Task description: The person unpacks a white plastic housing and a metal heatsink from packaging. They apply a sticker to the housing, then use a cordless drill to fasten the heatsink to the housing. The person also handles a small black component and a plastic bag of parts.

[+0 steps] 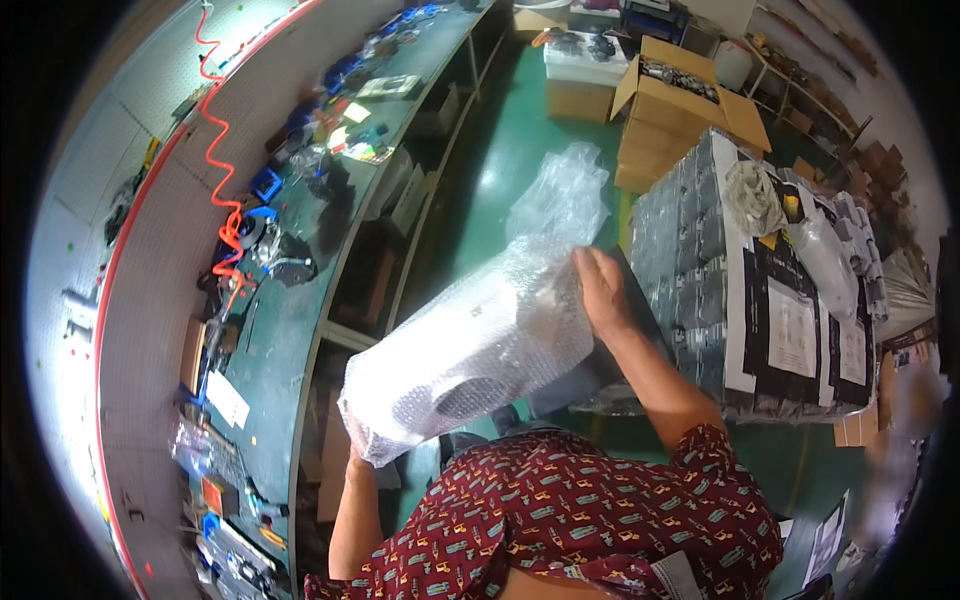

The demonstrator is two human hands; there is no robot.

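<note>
Two sets of fingers, left hand (357,436) and right hand (604,293), grasped opposite ends of the bubble-wrapped package (470,345) between them, probably to steady its bulk.

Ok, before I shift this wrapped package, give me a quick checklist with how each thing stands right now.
1. Right hand on the package's right end: ok.
2. Left hand at its left end: ok, though partly hidden.
3. Bubble wrap around the package: ok, it covers the visible side.
4. Clear film beyond the package, attached or loose: cannot tell.
5. Bench free of items: not ok, paper and more lie there.
</note>
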